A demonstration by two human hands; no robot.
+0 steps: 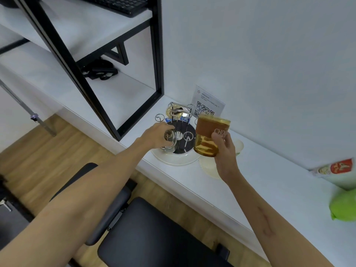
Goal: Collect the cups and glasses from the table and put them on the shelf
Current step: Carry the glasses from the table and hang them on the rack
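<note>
My right hand point(224, 151) grips an amber glass cup point(209, 135) with a brown band and pale lettering, tilted in the air just right of a metal cup rack point(178, 116). The rack has looped wire arms and stands on a round clear tray point(177, 160) with a dark centre, on the white table point(269, 199). My left hand point(157, 136) reaches over the rack's left side and closes around a small clear glass point(169, 138), low on the rack. A pale yellowish cup point(178, 111) hangs at the rack's far side.
A black-framed shelf unit point(92, 89) with white boards stands left of the rack, holding a keyboard point(119, 4) and a black object point(101, 71). A QR-code sign point(207, 105) leans on the wall. Coasters point(209, 168), a packet point(335, 170) and a green item point(343, 205) lie right. A black chair point(154, 237) is below.
</note>
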